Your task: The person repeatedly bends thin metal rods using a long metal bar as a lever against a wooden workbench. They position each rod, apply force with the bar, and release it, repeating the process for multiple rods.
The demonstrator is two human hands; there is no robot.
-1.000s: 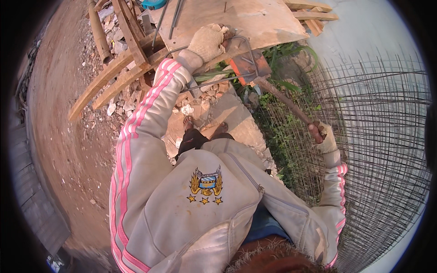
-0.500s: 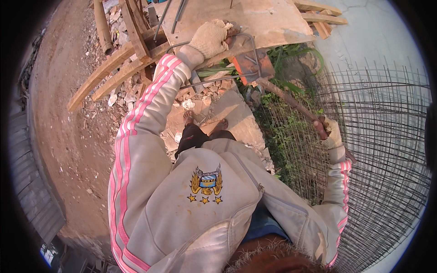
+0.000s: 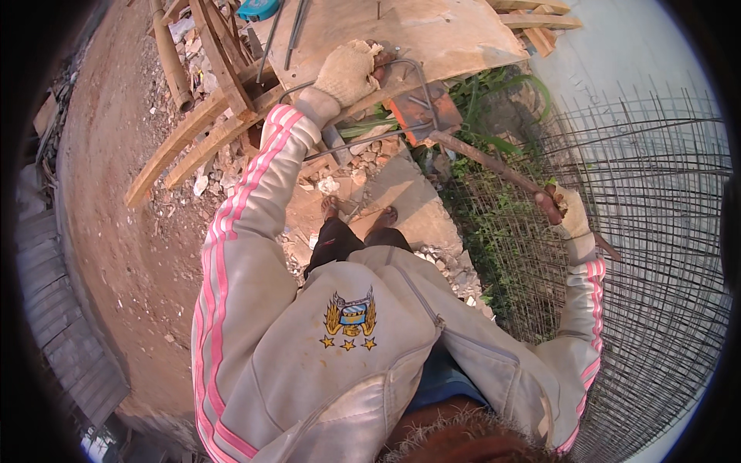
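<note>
My gloved left hand [image 3: 351, 73] is closed on a bent steel bar [image 3: 421, 81] lying across the front edge of a plywood board [image 3: 448, 31]. Below that edge, the bar crosses an orange block [image 3: 409, 119] with short metal pieces on it. My gloved right hand [image 3: 561, 208] grips a long rusty lever bar [image 3: 494, 163], whose far end meets the bent bar at the block's lower right. The lever's other end sticks out past my hand.
Timber lengths [image 3: 177, 154] and a bamboo pole [image 3: 174, 69] lie over rubble at left, beside a dirt path [image 3: 116, 231]. Loose rods [image 3: 293, 31] and a blue tool [image 3: 258, 9] rest behind. Steel mesh [image 3: 648, 270] fills the right. My feet stand on a broken slab [image 3: 409, 193].
My right hand has moved rightward and slightly up with the lever bar, more of whose end now shows past it. My left hand stays near the same place on the bent bar.
</note>
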